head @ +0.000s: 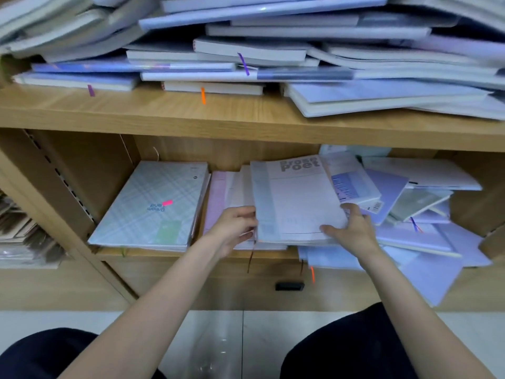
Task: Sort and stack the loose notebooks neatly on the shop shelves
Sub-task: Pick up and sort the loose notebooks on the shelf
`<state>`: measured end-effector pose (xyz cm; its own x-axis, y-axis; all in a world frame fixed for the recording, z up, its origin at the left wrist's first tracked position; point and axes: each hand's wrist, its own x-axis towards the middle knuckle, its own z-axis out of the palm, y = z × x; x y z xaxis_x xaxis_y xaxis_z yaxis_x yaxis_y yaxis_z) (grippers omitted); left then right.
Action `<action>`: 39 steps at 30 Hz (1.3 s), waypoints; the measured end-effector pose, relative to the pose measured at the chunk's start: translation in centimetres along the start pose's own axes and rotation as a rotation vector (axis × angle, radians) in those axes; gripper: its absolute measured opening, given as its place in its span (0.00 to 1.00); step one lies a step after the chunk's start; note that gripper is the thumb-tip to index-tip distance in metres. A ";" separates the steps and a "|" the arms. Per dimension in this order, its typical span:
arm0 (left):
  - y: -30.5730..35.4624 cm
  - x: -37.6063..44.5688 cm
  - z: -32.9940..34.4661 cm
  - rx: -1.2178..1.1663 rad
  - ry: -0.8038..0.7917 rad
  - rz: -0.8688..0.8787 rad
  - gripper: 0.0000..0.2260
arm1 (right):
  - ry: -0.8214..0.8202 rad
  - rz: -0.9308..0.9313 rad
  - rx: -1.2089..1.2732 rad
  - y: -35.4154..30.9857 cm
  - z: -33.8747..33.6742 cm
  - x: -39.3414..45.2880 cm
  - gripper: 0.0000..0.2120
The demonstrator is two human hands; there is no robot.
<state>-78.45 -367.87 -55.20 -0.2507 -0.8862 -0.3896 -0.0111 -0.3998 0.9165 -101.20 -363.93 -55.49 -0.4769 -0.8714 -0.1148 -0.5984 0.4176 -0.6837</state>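
A pale notebook (297,198) printed "Prose Poet" lies on top of a small pile in the middle of the lower shelf. My left hand (235,228) grips its left spine edge with curled fingers. My right hand (352,228) holds its near right corner, thumb on the cover. A neat stack topped by a checked green-grey notebook (155,203) sits at the left of the same shelf. A jumble of lilac notebooks (415,214) spreads to the right, some hanging over the shelf's front edge.
The upper wooden shelf (191,113) carries a deep, untidy heap of white and blue notebooks (273,50) with coloured ribbon markers. A slotted side panel (54,173) bounds the lower shelf at left. My knees and a tiled floor (216,343) are below.
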 end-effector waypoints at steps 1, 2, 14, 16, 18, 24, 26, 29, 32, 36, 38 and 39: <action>0.0 0.0 0.2 -0.002 -0.003 -0.017 0.12 | 0.000 0.004 0.065 0.0 -0.2 0.0 0.29; -0.1 0.2 0.3 -0.003 0.002 -0.030 0.13 | 0.000 0.016 0.141 -0.1 -0.4 0.0 0.24; -0.3 4.0 -3.8 0.457 0.306 0.139 0.09 | -0.232 0.168 0.840 -6.0 -6.0 2.0 0.03; -0.3 4.7 -3.1 0.515 0.255 0.042 0.06 | -0.183 0.201 0.880 -5.3 -8.2 2.1 0.02; -0.4 5.4 -2.2 0.461 0.266 -0.009 0.11 | -0.139 0.192 0.873 -4.1 -9.2 2.0 0.03; 0.2 6.1 -1.3 -0.157 0.336 -0.104 0.07 | -0.062 0.077 0.652 -0.4 -7.3 2.3 0.12; 0.8 5.4 -0.8 -0.254 0.293 -0.099 0.03 | -0.081 0.105 0.699 0.7 -6.7 2.3 0.13; 1.5 4.2 -1.3 -0.284 0.235 -0.032 0.11 | -0.085 0.092 0.718 0.9 -6.6 1.9 0.13; 2.3 2.0 -4.1 -0.328 0.219 0.013 0.16 | -0.118 0.042 0.741 -0.4 -6.9 1.0 0.09; 3.5 -2.4 -10.1 -0.382 0.221 0.127 0.15 | -0.169 -0.017 0.727 -2.9 -5.2 -0.3 0.10; 3.9 -4.7 -12.5 -0.370 0.274 0.188 0.11 | -0.175 -0.042 0.729 -4.2 -3.3 -1.0 0.11; 4.0 -5.6 -13.5 -0.342 0.319 0.208 0.07 | -0.183 -0.053 0.732 -5.0 -2.0 -1.4 0.10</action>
<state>-63.98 -367.64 -50.54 0.0944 -0.9613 -0.2587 0.3383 -0.2134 0.9165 -98.84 -364.30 -50.49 -0.3067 -0.9410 -0.1427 -0.0066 0.1521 -0.9884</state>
